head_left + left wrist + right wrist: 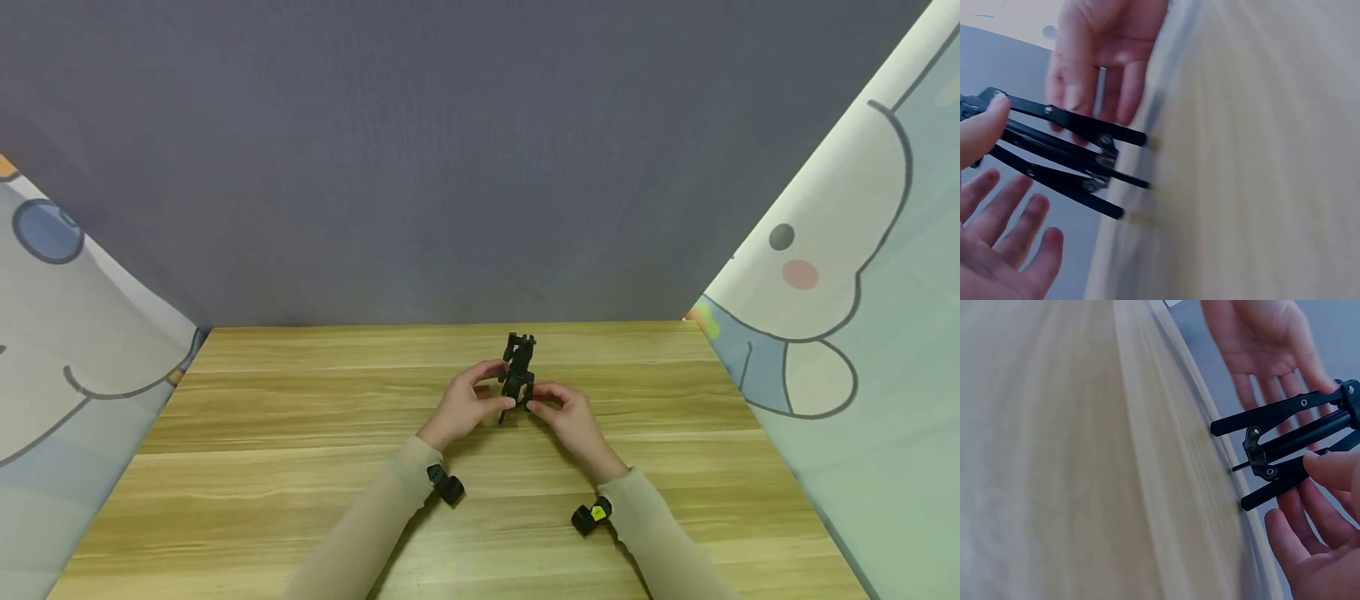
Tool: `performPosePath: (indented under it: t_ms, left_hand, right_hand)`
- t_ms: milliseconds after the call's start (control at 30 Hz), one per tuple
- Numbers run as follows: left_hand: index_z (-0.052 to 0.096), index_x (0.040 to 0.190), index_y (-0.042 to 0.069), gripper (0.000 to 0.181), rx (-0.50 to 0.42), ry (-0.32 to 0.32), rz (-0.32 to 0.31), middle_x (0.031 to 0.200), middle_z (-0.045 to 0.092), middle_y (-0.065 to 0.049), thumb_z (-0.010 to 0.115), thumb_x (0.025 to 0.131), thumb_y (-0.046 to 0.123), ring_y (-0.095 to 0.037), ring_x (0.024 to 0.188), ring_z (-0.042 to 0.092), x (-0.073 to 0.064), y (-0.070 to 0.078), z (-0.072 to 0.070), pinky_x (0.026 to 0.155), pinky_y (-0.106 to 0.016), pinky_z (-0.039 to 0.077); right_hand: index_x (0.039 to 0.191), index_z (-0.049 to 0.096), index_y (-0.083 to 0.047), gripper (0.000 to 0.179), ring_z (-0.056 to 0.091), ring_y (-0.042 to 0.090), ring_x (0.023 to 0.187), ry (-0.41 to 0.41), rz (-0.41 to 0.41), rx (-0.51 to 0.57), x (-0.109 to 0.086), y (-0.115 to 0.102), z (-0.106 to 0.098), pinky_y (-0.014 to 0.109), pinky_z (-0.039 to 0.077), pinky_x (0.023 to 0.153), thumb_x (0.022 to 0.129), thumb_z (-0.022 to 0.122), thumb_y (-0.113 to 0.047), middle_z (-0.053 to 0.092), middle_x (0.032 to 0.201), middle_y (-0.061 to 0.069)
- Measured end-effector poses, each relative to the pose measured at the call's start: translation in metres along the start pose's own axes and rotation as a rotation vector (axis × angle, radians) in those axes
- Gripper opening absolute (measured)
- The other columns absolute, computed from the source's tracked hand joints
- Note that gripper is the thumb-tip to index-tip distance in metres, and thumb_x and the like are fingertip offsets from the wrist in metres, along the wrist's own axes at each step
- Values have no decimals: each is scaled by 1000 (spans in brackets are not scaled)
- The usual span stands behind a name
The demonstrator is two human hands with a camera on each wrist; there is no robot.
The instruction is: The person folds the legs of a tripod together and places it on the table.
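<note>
A small black tripod (519, 360) is upright between both hands at the middle of the table, its legs partly spread. My left hand (462, 406) holds it from the left, thumb in front and fingers behind. In the left wrist view, that thumb (986, 128) lies on the tripod's (1075, 130) upper part while the other fingers reach out below. From the right, my right hand (572, 421) pinches one leg low down. Its thumb (1329, 470) presses that leg in the right wrist view. Leg tips point at the tabletop; whether all touch it I cannot tell.
The wood-grain table (300, 467) extends around both hands. A dark grey panel (450, 167) stands at its back edge. Printed cartoon sheets flank it, a left sheet (97, 317) and a right sheet (825, 433). Each sleeve carries a small black wrist camera (447, 486).
</note>
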State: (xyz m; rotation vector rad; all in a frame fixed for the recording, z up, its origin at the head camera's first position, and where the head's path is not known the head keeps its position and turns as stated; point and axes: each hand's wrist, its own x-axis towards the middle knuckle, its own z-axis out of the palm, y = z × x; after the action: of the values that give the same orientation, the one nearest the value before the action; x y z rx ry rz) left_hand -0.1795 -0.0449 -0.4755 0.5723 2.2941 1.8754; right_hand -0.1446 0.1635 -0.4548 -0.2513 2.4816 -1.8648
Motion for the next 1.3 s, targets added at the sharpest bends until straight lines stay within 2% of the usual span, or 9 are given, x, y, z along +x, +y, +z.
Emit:
performPosePath:
  t_ms: [233,367,467,567,700,800,933,1100,1300]
  left_hand:
    - [56,140,12,55,-127,72,125,138,57,-4,77,89,12,-22,127,53,6,23,-5,105,-53,40]
    - [58,137,10,51,-142,85,179,135,59,-5,76,90,8,-22,124,55,13,37,-7,104,-53,41]
    - [59,136,9,49,-140,84,214,132,61,-7,75,90,7,-23,120,57,17,48,-9,103,-52,42]
    - [61,135,10,47,-126,73,241,128,64,-6,75,90,7,-22,117,59,21,58,-10,102,-49,44]
    - [62,133,9,44,-117,59,259,123,66,-8,74,90,6,-21,113,60,25,67,-9,102,-46,44]
    - [62,132,5,44,-111,57,266,122,65,-13,73,90,3,-24,112,59,26,71,-9,102,-48,44]
    - [61,132,2,42,-89,62,267,122,65,-17,72,91,3,-27,109,60,27,75,-7,101,-47,45]
    - [68,124,6,33,-75,71,246,116,69,-8,73,92,8,-21,104,65,27,76,-6,97,-40,49]
    - [72,118,9,26,-75,86,252,109,70,-4,73,92,12,-18,98,67,27,75,-6,95,-47,49]
  right_hand:
    - [109,70,10,22,64,31,107,8,15,-44,-1,-3,3,33,50,92,89,70,4,69,112,20]
    - [108,70,11,21,64,32,106,20,25,-77,-1,-6,5,38,49,93,88,70,4,70,110,22]
    - [106,70,12,19,65,33,104,29,16,-94,-1,-6,6,36,50,91,88,71,5,70,107,23]
    - [104,71,10,18,66,32,100,42,12,-95,5,9,8,31,52,86,87,72,5,71,104,21]
    - [102,74,6,17,68,24,93,56,17,-92,13,34,10,24,52,79,85,76,2,73,100,16]
    - [100,75,2,16,68,19,88,51,20,-85,16,40,10,23,52,76,84,78,0,74,96,12]
    - [97,75,0,16,68,18,85,44,17,-82,18,42,10,25,53,74,82,79,0,74,91,9]
    - [96,75,-1,15,68,17,84,48,23,-113,18,42,10,27,53,75,81,79,-1,74,89,6]
    - [93,76,-4,14,67,16,82,60,16,-173,20,43,11,29,52,75,80,81,-2,73,87,3]
